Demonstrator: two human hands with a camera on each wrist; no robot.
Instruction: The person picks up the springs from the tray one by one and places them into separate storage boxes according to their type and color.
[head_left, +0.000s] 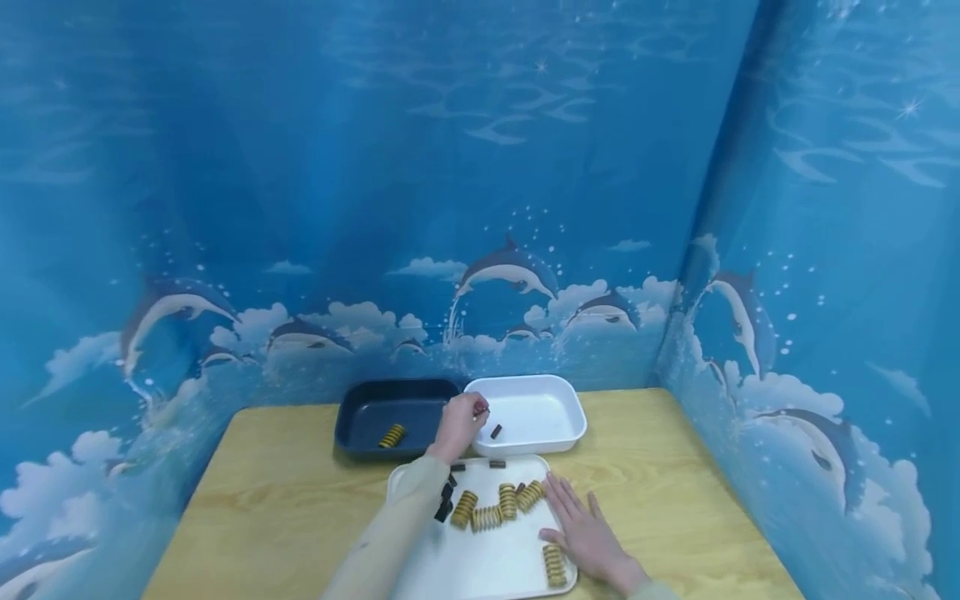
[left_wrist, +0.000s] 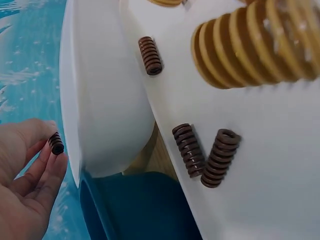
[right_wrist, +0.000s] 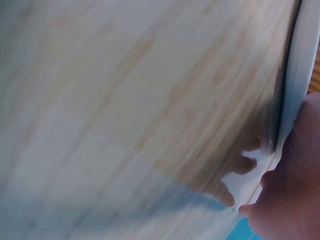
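My left hand (head_left: 459, 423) pinches a small dark brown coil spring (left_wrist: 56, 143) between thumb and fingertips, over the left rim of the white bin (head_left: 536, 410). Inside that bin lies another small brown spring (head_left: 496, 432). Fingers extended, my right hand (head_left: 588, 533) rests at the right edge of the white tray (head_left: 480, 567). On this tray, brown springs (left_wrist: 150, 56) lie toward the far and left sides, two of them touching in the left wrist view. Several larger yellow springs (head_left: 487, 518) cluster mid-tray, and one yellow spring (head_left: 554, 565) lies near my right wrist.
A dark blue bin (head_left: 352, 425) stands left of the white bin and holds a yellow spring (head_left: 392, 436). Both bins stand on the wooden table (head_left: 270, 492) behind the tray. Blue dolphin-print curtains (head_left: 420, 208) hang behind and to the right.
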